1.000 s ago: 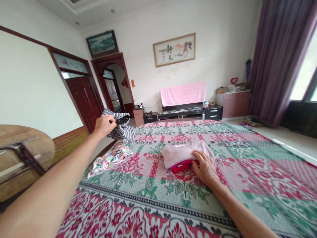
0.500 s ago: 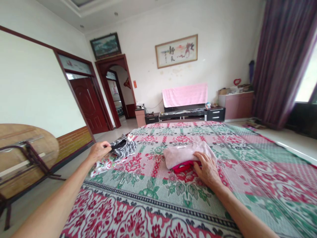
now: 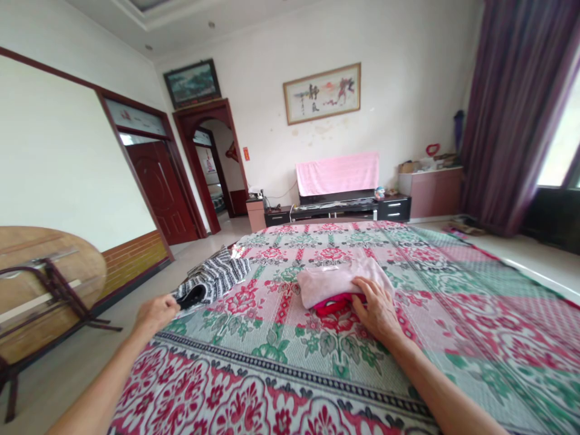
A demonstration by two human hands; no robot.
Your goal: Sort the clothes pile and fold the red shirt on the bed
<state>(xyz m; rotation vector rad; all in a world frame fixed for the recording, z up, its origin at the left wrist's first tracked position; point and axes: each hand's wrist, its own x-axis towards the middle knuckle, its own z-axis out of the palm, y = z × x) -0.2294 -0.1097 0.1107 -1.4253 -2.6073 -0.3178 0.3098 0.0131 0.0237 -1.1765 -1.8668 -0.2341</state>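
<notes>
My left hand [image 3: 156,313] is closed at the left edge of the bed, its fingers on the dark hem of a black-and-white striped garment [image 3: 212,277]. The garment lies stretched out on the floral bedcover [image 3: 281,356]. My right hand [image 3: 378,309] rests flat, fingers apart, against a small folded stack in the middle of the bed. That stack is a pale pink top [image 3: 338,279] lying over a red garment [image 3: 333,304].
A round wooden folding table [image 3: 45,272] leans on its side at the left. Beyond the bed stand a low dark TV stand [image 3: 335,208] draped with a pink cloth, a cabinet [image 3: 430,190] and purple curtains [image 3: 512,115]. Dark red doors [image 3: 158,193] open at the left.
My left hand has brought the striped garment down from the air and drawn it toward me along the bed's left edge, covering the colourful printed cloth. My right hand has stayed on the stack.
</notes>
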